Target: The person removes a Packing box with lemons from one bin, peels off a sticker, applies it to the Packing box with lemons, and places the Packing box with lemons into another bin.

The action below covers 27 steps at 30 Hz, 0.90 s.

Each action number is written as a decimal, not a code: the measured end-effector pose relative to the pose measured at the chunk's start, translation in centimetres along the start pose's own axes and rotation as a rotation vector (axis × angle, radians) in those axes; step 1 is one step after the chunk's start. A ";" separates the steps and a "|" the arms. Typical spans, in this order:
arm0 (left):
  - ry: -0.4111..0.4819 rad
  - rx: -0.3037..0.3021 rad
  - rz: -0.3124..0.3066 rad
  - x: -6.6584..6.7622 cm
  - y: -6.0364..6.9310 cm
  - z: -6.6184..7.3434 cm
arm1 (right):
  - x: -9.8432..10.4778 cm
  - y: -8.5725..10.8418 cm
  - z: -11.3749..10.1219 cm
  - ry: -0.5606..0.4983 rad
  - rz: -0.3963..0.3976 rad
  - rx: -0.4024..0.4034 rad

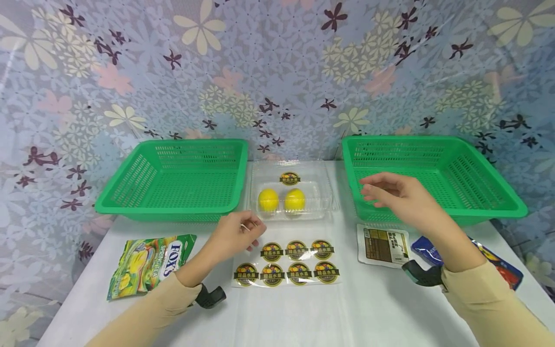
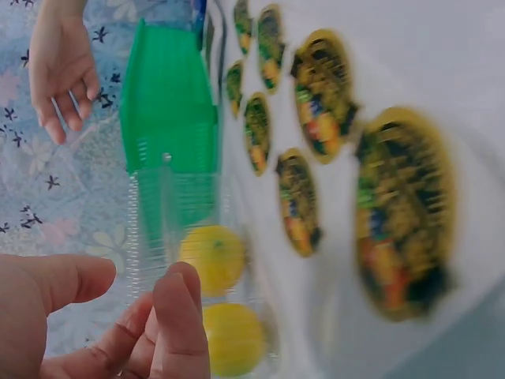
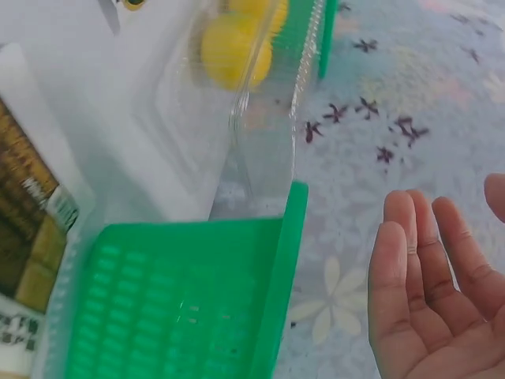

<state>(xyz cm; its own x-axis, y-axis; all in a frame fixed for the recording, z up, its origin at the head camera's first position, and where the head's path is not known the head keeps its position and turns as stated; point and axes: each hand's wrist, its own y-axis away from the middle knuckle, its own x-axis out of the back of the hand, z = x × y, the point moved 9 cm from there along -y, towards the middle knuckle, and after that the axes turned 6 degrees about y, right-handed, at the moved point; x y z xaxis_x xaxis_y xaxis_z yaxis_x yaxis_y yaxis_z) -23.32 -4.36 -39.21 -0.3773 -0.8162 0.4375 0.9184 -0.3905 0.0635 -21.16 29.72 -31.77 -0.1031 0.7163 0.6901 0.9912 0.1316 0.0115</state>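
Note:
A clear plastic clamshell box [image 1: 323, 190] stands between two baskets, with two round yellow fruits [image 1: 268, 200] inside. One round fruit-label sticker [image 1: 290, 179] shows on the box. Nearer the front lies a sheet [image 1: 256, 258] bearing several of the same black-and-gold stickers [image 1: 298, 273]. My left hand [image 1: 236, 233] hovers between the box and the sheet's left corner, fingers loosely bent around nothing. Over the near left part of the right basket, my right hand [image 1: 401, 197] is raised with relaxed fingers; the right wrist view shows its palm [image 3: 442, 332] holding nothing.
Green plastic baskets stand at left [image 1: 173, 210] and right [image 1: 433, 212]. A FOX'S candy bag [image 1: 149, 265] lies front left. At front right are a brown-and-white packet [image 1: 383, 246], a blue packet [image 1: 427, 249] and a dark colourful package [image 1: 509, 272], partly behind my right arm. A flowered curtain [image 1: 277, 72] hangs behind.

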 end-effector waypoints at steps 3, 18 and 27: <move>0.024 0.052 0.007 0.1 0.5 -1.2 | 0.9 1.2 1.1 -0.031 0.031 -0.008; 0.342 0.263 0.031 0.2 -0.2 -4.8 | 2.9 5.3 8.7 -0.218 0.050 -0.106; 0.463 0.278 0.067 -0.4 -1.4 -5.4 | 2.4 6.2 12.7 -0.570 -0.030 -0.192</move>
<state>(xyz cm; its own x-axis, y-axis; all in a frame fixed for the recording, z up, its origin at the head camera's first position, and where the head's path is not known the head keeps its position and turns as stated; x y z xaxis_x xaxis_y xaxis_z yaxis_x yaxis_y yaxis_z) -25.07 -5.81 -44.26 -0.2717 -0.9623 0.0120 0.9154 -0.2546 0.3116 -16.27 40.99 -39.20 -0.1063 0.9758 0.1912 0.9789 0.0689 0.1924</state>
